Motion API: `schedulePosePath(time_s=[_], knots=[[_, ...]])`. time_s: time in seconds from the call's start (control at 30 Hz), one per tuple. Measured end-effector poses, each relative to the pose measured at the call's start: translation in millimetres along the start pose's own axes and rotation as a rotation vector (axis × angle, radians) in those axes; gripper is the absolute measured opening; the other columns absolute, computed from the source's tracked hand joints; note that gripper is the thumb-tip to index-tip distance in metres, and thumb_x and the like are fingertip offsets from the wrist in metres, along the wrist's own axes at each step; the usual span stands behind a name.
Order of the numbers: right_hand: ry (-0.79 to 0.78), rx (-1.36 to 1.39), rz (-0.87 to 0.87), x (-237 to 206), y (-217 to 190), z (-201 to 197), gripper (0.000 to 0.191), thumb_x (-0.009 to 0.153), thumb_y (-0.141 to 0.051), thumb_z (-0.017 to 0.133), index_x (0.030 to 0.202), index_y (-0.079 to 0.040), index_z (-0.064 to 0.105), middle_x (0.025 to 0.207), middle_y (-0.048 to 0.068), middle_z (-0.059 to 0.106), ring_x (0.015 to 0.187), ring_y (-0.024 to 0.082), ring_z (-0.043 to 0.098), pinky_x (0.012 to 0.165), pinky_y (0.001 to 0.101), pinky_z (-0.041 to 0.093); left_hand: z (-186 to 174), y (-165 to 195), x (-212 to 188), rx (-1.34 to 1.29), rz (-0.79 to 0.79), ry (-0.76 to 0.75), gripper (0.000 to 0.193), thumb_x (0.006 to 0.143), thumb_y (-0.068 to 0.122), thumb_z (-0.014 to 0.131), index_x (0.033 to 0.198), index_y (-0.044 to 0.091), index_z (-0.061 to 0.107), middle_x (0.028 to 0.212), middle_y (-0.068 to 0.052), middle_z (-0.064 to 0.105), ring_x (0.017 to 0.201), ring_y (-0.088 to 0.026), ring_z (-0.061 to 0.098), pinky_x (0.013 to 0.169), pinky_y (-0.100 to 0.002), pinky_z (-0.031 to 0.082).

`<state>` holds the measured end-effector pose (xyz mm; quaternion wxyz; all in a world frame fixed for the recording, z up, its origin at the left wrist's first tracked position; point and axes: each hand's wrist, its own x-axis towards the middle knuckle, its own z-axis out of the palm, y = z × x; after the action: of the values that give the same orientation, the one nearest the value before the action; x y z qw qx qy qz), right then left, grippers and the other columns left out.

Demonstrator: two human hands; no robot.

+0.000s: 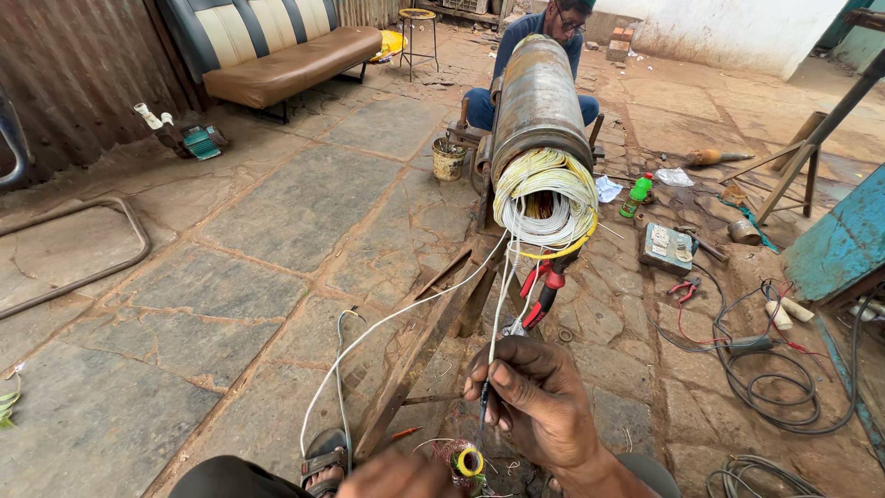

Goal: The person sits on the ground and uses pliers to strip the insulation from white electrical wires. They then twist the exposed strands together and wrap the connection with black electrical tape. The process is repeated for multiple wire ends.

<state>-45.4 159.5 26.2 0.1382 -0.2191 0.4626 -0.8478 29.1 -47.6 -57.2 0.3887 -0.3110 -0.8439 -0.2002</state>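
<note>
My right hand point(539, 401) is low in the middle, its fingers pinched on a white wire point(499, 304) that rises to the winding end point(546, 198) of a long metal cylinder point(537, 97) lying on a stand. My left hand point(401, 475) shows only partly at the bottom edge, next to a small roll of yellow tape point(469, 460); whether it holds anything is hidden. Another white wire point(387, 323) loops down to the left. Red-handled pliers point(544, 293) hang below the windings.
Another person point(539, 55) sits behind the cylinder's far end. Right of it lie a green bottle point(638, 192), a meter box point(668, 247), red cutters point(683, 290) and coiled black cables point(784, 369). A bench seat point(277, 51) stands far left. My sandalled foot point(324, 458) is below.
</note>
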Motion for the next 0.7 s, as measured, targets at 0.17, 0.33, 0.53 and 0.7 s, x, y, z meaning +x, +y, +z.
schedulePosePath(time_s=[0.17, 0.33, 0.53, 0.7], knots=[[0.003, -0.033, -0.049, -5.3, -2.3, 4.7, 0.024, 0.099, -0.017, 0.067, 0.103, 0.006, 0.07, 0.086, 0.019, 0.074, 0.062, 0.017, 0.066, 0.049, 0.0248, 0.045, 1.5, -13.8, -22.4, -0.12, 0.024, -0.209, 0.019, 0.082, 0.028, 0.076, 0.079, 0.009, 0.072, 0.077, -0.009, 0.072, 0.07, -0.025, 0.075, 0.061, -0.04, 0.06], [0.111, -0.127, -0.015, -11.7, -5.9, 10.5, 0.029, 0.096, -0.019, 0.067, 0.104, 0.008, 0.073, 0.081, 0.018, 0.074, 0.057, 0.017, 0.064, 0.046, 0.0252, 0.046, -40.2, -22.1, -2.0, -0.16, -0.007, -0.537, 0.024, 0.089, 0.031, 0.073, 0.08, 0.008, 0.075, 0.078, -0.012, 0.073, 0.07, -0.029, 0.075, 0.06, -0.044, 0.059], [0.146, -0.148, -0.01, -9.2, -5.6, 8.7, 0.029, 0.093, -0.019, 0.07, 0.103, 0.008, 0.072, 0.084, 0.02, 0.076, 0.059, 0.018, 0.066, 0.048, 0.0265, 0.047, -84.1, -25.9, 58.5, -0.009, -0.399, -0.482, 0.045, 0.083, 0.041, 0.075, 0.114, 0.009, 0.075, 0.077, -0.015, 0.072, 0.07, -0.036, 0.072, 0.061, -0.047, 0.056], [0.054, -0.181, -0.088, -4.8, -7.0, 3.0, 0.026, 0.096, -0.016, 0.069, 0.106, 0.008, 0.073, 0.091, 0.016, 0.074, 0.065, 0.016, 0.066, 0.05, 0.0253, 0.046, -87.5, -12.1, 97.0, -0.327, -0.473, -0.191, 0.019, 0.082, 0.029, 0.079, 0.087, 0.012, 0.082, 0.077, -0.008, 0.077, 0.069, -0.028, 0.075, 0.058, -0.04, 0.057]])
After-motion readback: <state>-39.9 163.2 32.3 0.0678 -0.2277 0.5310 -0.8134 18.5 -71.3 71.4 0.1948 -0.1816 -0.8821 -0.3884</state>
